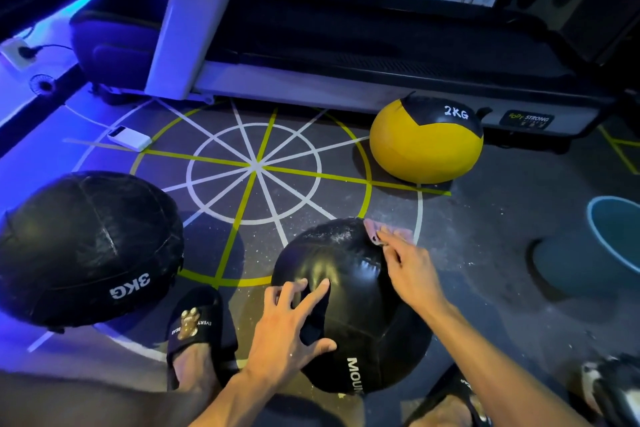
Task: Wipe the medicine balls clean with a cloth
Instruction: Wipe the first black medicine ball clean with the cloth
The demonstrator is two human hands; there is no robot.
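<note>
Gym floor (485, 253), taped circle markings. Black medicine ball (349, 305) sits near center, glossy, dusty white specks on top. Left hand (287, 326) spread flat on it; right hand (405, 263) pinches pink cloth (375, 230) against its top edge.

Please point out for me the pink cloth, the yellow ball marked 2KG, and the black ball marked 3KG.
pink cloth (375, 230): head view, on its bare part beyond the fingertips.
yellow 2KG ball (415, 152): head view, on its yellow front.
black 3KG ball (86, 239): head view, on its top.

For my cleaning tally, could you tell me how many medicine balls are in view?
3: the 3KG black ball at left, the black ball under both hands, the yellow 2KG ball by the treadmill.
</note>
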